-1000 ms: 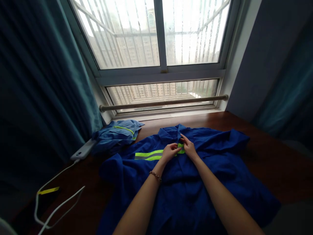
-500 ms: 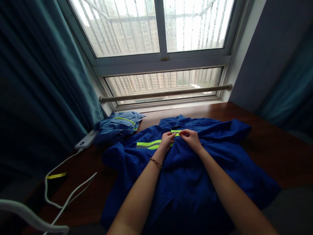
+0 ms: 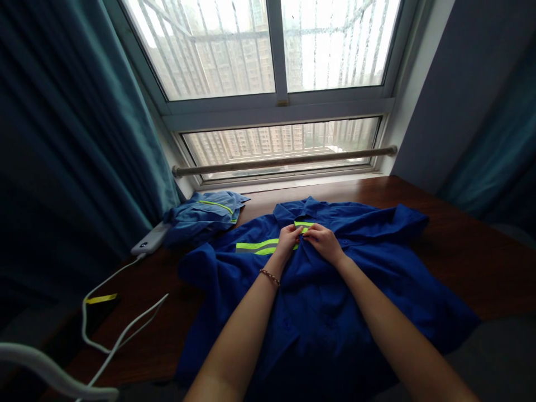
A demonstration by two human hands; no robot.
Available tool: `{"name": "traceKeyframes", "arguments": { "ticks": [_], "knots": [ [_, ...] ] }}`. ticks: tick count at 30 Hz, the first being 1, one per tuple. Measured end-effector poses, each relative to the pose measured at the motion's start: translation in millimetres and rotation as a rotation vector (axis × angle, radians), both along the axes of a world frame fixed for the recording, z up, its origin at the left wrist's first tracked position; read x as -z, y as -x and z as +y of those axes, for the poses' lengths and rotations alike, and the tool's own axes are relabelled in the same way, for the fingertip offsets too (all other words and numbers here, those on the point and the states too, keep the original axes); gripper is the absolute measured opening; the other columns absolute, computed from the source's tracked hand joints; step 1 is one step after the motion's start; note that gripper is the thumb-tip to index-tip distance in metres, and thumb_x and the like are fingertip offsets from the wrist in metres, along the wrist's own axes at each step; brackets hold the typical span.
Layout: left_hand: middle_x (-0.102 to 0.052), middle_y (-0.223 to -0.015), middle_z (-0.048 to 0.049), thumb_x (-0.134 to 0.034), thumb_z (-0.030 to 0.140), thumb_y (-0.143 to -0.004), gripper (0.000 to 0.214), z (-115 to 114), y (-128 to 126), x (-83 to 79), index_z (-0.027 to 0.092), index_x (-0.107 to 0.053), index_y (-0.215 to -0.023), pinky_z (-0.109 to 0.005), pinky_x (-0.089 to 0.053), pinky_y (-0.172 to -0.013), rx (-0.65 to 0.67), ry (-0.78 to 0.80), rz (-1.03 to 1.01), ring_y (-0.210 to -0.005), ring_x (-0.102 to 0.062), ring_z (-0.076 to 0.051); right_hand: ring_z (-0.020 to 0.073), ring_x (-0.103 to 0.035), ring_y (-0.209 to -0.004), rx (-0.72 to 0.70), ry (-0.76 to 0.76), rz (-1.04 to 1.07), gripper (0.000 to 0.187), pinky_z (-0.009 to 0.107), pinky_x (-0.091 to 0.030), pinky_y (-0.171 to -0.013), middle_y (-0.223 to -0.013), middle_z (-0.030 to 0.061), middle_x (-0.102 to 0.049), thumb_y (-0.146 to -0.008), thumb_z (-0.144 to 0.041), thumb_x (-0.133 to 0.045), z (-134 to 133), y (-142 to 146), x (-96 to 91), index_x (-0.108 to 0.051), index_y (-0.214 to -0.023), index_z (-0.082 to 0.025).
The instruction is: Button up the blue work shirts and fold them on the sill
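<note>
A dark blue work shirt lies spread over the wooden surface, its collar toward the window. A yellow-green and grey reflective band crosses its chest. At the front opening, below the collar, my left hand is closed with its fingertips pinching the cloth. My right hand pinches the front edge of the shirt right beside it, the fingertips of both hands almost touching. Whether a button sits between the fingers is hidden.
A folded lighter blue garment lies at the back left. Beside it a white power bank has a white cable running forward. A rail crosses the window, and a curtain hangs left.
My right hand has moved slightly left and down, closing the small gap to my left hand at the shirt front. The shirt has stayed in place.
</note>
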State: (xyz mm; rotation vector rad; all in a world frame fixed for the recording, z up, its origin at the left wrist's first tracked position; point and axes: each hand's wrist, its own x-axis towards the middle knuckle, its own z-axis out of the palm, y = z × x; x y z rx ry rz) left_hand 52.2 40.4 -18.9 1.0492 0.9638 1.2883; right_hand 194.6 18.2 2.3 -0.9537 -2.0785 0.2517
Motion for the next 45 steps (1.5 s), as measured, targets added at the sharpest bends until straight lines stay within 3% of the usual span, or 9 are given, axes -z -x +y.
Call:
{"name": "traceKeyframes", "arguments": {
  "ticks": [11, 18, 22, 26, 32, 35, 39, 42, 45],
  "knots": [
    [-0.047, -0.051, 0.0048, -0.068, 0.040, -0.060, 0.031, -3, -3, -2.3, 0.011, -0.056, -0.066, -0.018, -0.021, -0.040, -0.069, -0.075, 0.083, -0.039, -0.032, -0.002, 0.0146, -0.051, -0.077, 0.070, 0.021, -0.026, 0.012, 0.027, -0.041, -0.073, -0.078, 0.0025, -0.055, -0.078, -0.021, -0.054, 3, 1, 3.2, -0.062, -0.071, -0.020],
    [-0.044, -0.049, 0.0052, -0.066, 0.040, -0.062, 0.031, -8, -3, -7.4, 0.013, -0.053, -0.060, -0.018, -0.026, -0.041, -0.079, -0.131, 0.139, -0.040, -0.036, -0.004, 0.0133, -0.051, -0.068, 0.218, 0.089, 0.021, 0.016, 0.024, -0.041, -0.064, -0.081, 0.0022, -0.054, -0.069, -0.021, -0.058, 1, 6, 3.9, -0.054, -0.084, -0.017],
    [-0.054, -0.058, 0.0021, -0.063, 0.040, -0.064, 0.030, -7, -3, -11.2, 0.013, -0.060, -0.076, -0.019, -0.027, -0.039, -0.134, -0.126, 0.182, -0.038, -0.035, -0.004, 0.0144, -0.051, -0.066, 0.304, 0.087, 0.027, 0.011, 0.025, -0.040, -0.064, -0.073, 0.0022, -0.055, -0.067, -0.016, -0.052, 9, 4, 5.1, -0.055, -0.078, -0.017],
    [-0.061, -0.079, -0.0042, -0.062, 0.035, -0.066, 0.025, -10, -4, -18.1, 0.016, -0.061, -0.082, -0.020, -0.033, -0.045, -0.237, -0.153, 0.470, -0.048, -0.046, -0.008, 0.0158, -0.052, -0.063, 0.521, 0.076, 0.230, 0.013, 0.026, -0.039, -0.064, -0.069, 0.0044, -0.058, -0.072, -0.019, -0.046, 20, -11, 4.5, -0.058, -0.074, -0.016],
    [-0.056, -0.056, -0.0030, -0.074, 0.018, -0.046, 0.018, -26, 3, -26.3, 0.018, -0.058, -0.054, -0.024, -0.031, -0.052, 0.098, -0.122, 1.068, -0.056, -0.050, -0.018, 0.0178, -0.054, -0.058, 0.777, 0.202, 0.543, 0.024, 0.029, -0.041, -0.059, -0.064, 0.0071, -0.061, -0.071, -0.034, -0.051, 31, -34, 1.9, -0.062, -0.072, -0.013],
    [-0.057, -0.064, -0.0056, -0.065, 0.015, -0.059, 0.007, -32, 7, -31.7, 0.018, -0.059, -0.062, -0.026, -0.033, -0.058, -0.158, -0.152, 1.280, -0.065, -0.053, -0.020, 0.0165, -0.054, -0.049, 0.697, 0.350, 0.761, 0.027, 0.025, -0.040, -0.047, -0.056, 0.0038, -0.059, -0.069, -0.038, -0.053, 31, -33, -1.6, -0.060, -0.077, -0.013],
    [-0.055, -0.087, -0.0101, -0.045, 0.024, -0.080, 0.015, -38, 5, -36.5, 0.018, -0.058, -0.086, -0.029, -0.034, -0.065, -0.580, -0.262, 1.531, -0.081, -0.051, -0.022, 0.0164, -0.057, -0.045, 0.310, 0.560, 1.026, 0.028, 0.024, -0.041, -0.040, -0.058, 0.0015, -0.062, -0.073, -0.038, -0.050, 22, -20, -11.0, -0.051, -0.091, -0.016],
    [-0.052, -0.090, -0.0102, -0.037, 0.021, -0.084, 0.021, -40, 0, -36.0, 0.019, -0.057, -0.091, -0.028, -0.033, -0.061, -0.563, -0.275, 1.600, -0.079, -0.050, -0.021, 0.0168, -0.062, -0.060, 0.062, 0.549, 0.925, 0.022, 0.027, -0.048, -0.052, -0.076, 0.0042, -0.066, -0.078, -0.037, -0.045, 14, -11, -14.7, -0.051, -0.089, -0.019],
    [-0.051, -0.093, -0.0105, -0.036, 0.017, -0.083, 0.022, -42, -7, -36.8, 0.018, -0.057, -0.092, -0.026, -0.032, -0.059, -0.533, -0.339, 1.574, -0.079, -0.050, -0.020, 0.0165, -0.062, -0.075, 0.065, 0.355, 0.580, 0.018, 0.027, -0.047, -0.066, -0.087, 0.0047, -0.067, -0.080, -0.032, -0.044, 11, -6, -10.9, -0.057, -0.080, -0.019]
  ]
}}
